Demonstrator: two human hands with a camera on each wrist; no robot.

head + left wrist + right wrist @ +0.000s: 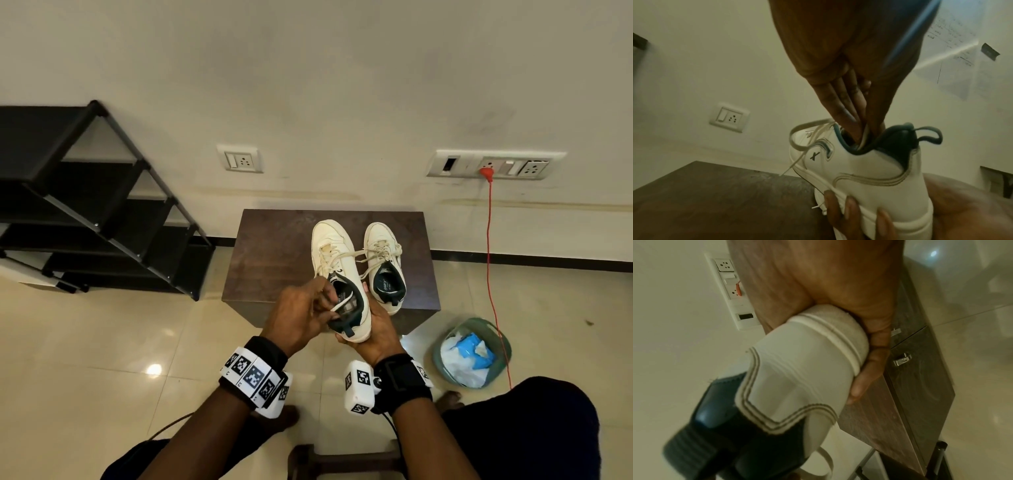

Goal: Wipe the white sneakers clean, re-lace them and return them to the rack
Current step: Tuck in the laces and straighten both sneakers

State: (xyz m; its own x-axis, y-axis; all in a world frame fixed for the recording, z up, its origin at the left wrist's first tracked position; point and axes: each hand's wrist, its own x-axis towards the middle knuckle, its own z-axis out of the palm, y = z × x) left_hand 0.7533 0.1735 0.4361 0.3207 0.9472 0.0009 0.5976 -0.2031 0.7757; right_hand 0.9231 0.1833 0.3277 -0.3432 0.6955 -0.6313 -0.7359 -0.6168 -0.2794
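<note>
Both hands work the nearer white leather sneaker (346,294): the right hand (373,329) cups its heel, the left hand (301,315) pinches something pale inside the collar, so with laces loose, re-lacing and racking seem left, the black shelf rack (102,205) far left.

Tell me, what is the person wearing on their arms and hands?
The hands are bare, with no gloves or sleeves. The left wrist wears a black band with white blocks printed with black square codes. The right wrist has a black strap, a white coded box and a thin dark cable.
</note>
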